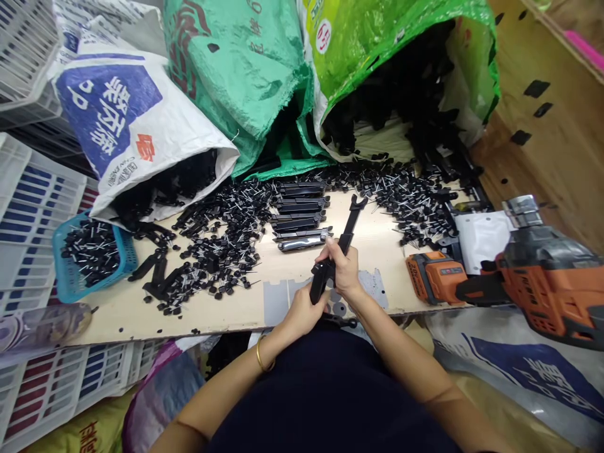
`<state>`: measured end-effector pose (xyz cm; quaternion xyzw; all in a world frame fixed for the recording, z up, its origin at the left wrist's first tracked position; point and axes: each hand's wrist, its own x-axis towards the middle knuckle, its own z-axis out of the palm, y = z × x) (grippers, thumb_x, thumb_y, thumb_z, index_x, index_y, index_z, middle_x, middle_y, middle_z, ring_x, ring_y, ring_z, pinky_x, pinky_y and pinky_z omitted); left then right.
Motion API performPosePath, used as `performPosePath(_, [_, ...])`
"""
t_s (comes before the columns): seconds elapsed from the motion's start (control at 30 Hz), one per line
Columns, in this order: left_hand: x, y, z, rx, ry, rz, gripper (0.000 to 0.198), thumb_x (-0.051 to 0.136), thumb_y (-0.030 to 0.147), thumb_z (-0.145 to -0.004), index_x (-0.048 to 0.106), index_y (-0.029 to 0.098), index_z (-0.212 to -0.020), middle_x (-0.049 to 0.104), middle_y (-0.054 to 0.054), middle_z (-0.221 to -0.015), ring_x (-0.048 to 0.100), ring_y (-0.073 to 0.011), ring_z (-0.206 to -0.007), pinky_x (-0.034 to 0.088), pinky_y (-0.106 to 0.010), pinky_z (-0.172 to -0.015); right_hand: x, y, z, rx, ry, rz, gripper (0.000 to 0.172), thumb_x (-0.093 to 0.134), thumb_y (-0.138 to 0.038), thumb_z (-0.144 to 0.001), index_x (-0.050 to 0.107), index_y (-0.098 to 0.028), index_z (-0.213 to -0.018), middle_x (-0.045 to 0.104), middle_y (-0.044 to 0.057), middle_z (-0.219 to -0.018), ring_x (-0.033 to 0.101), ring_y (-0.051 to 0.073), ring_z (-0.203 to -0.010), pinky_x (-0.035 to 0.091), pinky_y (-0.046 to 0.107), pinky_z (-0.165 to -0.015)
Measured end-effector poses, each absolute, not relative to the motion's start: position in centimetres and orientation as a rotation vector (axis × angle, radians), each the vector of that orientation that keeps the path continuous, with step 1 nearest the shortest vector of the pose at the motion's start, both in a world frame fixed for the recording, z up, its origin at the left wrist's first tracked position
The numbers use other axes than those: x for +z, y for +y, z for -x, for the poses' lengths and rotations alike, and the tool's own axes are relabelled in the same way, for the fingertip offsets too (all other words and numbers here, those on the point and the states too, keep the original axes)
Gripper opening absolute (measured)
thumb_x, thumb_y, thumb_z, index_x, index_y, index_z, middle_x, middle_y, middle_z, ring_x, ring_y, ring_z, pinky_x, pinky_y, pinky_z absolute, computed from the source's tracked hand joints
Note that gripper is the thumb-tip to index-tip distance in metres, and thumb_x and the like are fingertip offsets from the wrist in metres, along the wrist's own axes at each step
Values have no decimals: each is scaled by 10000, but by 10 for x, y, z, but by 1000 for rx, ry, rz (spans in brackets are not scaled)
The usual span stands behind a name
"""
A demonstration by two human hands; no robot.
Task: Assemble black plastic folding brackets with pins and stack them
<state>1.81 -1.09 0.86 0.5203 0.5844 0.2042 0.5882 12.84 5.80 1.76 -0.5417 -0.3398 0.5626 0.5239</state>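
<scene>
My left hand (302,309) and my right hand (343,270) both grip one long black plastic bar (346,229) near the front edge of the wooden bench (236,302). The left hand holds its near end from below. Higher up, the right hand's fingers are wrapped round the bar's middle. The far end of the bar points away over the bench. Just beyond lies a neat stack of similar black bars (301,214). Loose small black parts with metal pins (221,239) are strewn to the left and right.
An orange cordless power tool (528,277) lies at the right. A blue basket (92,255) of small parts sits at the left. Open sacks of black parts stand behind: white (132,126), green (240,75) and bright green (401,69). White crates (33,201) stand left.
</scene>
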Motion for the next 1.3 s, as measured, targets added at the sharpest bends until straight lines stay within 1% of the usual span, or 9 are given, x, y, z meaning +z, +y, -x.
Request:
performPosePath(0.1, [8,-7,-7,360,1270,-1228,189,575,366,-806,549,179,-797,605,-1,-586,606,-170,-558,461,-278,-582,9,59,-130,1443,-800,1325,473,650,-535,-714,526,-171,-438,571,28,-457,496,108,-456,402,241,-473])
performPosePath(0.2, [9,1,4,352,1092,-1165,373,633,501,-755,576,160,-898,631,-15,-694,602,-152,-576,465,-265,-578,7,56,-131,1442,-700,1377,462,653,-534,-696,544,-162,-443,561,24,-447,493,104,-448,394,230,-459])
performPosePath(0.37, [11,14,4,556,994,-747,701,423,777,-734,551,134,-981,620,-29,-701,544,-100,-491,443,-221,-479,16,43,-118,1405,-564,1462,423,625,-521,-718,558,-165,-501,547,5,-450,445,92,-400,329,219,-383])
performPosePath(0.57, [11,15,-5,602,1014,-725,565,506,692,-753,548,142,-874,577,10,-620,477,-65,-420,368,-169,-385,15,34,-110,1251,-557,1387,388,628,-514,-732,566,-166,-573,577,-7,-541,474,83,-456,377,211,-444])
performPosePath(0.73, [9,9,-5,596,970,-598,635,507,725,-726,552,159,-1010,585,19,-637,477,-70,-412,383,-178,-376,13,38,-116,1350,-639,1447,429,646,-532,-710,527,-171,-511,530,-16,-473,450,87,-441,361,224,-448])
performPosePath(0.83, [7,12,-4,642,933,-612,665,559,748,-665,577,147,-949,591,12,-608,492,-82,-425,407,-193,-402,14,39,-115,1307,-657,1441,432,630,-534,-731,528,-171,-522,533,-15,-485,466,92,-465,373,224,-473])
performPosePath(0.93, [5,20,0,657,915,-625,550,647,661,-663,604,130,-800,603,-7,-609,536,-99,-501,447,-203,-483,12,37,-111,1225,-662,1442,430,606,-542,-754,541,-171,-547,539,-13,-506,476,97,-482,386,227,-490])
performPosePath(1.03, [2,25,3,681,883,-583,448,694,548,-693,644,127,-840,628,-15,-697,565,-107,-593,481,-217,-576,11,37,-109,1178,-703,1420,427,603,-544,-759,547,-173,-556,551,-8,-528,493,104,-509,410,233,-527])
performPosePath(1.3, [-4,21,-1,737,982,-718,651,570,717,-701,639,117,-943,628,-26,-691,554,-120,-556,474,-252,-570,19,39,-114,1289,-662,1421,435,635,-561,-726,557,-168,-556,536,-15,-510,485,106,-481,400,237,-495])
